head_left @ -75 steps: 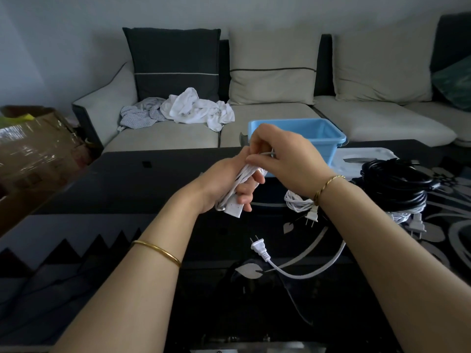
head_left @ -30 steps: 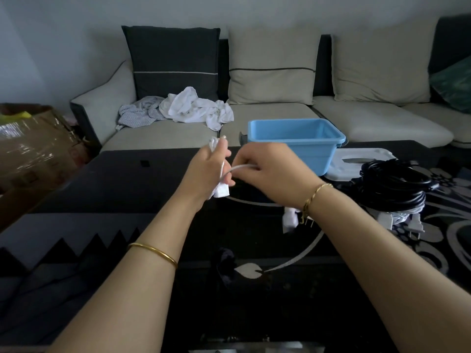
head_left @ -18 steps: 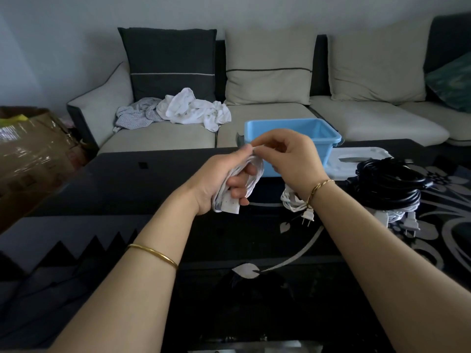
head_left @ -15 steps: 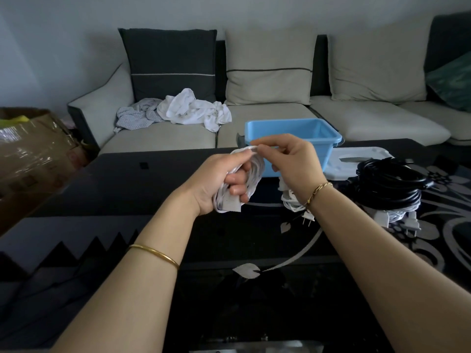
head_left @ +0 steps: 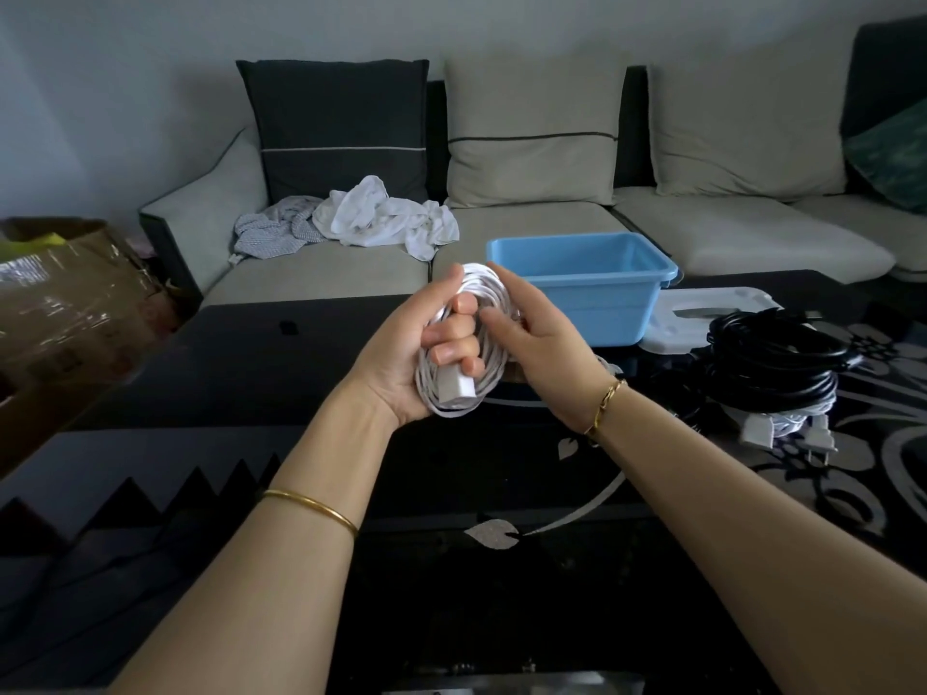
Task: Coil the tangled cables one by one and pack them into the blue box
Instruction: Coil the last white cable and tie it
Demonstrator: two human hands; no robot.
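My left hand [head_left: 426,353] grips a coiled white cable [head_left: 481,293] above the black table, fingers curled through the loops. The cable's white plug block [head_left: 456,386] sticks out below my fingers. My right hand [head_left: 539,333] holds the coil's right side between thumb and fingers. The blue box [head_left: 577,243] stands just behind my hands and nothing shows inside it. A pile of black cables [head_left: 772,358] lies on the table to the right, with more white cable [head_left: 782,423] and plugs under it.
A white lid [head_left: 702,313] lies between the blue box and the black pile. The dark glass table [head_left: 281,373] has its far edge next to a sofa [head_left: 321,278] with crumpled clothes [head_left: 371,218]. A cardboard box [head_left: 65,303] stands at the left.
The loose white tail and plug that lay on the table have been wound up into the coil. My right hand has shifted from pinching the strand on top to the coil's right side.
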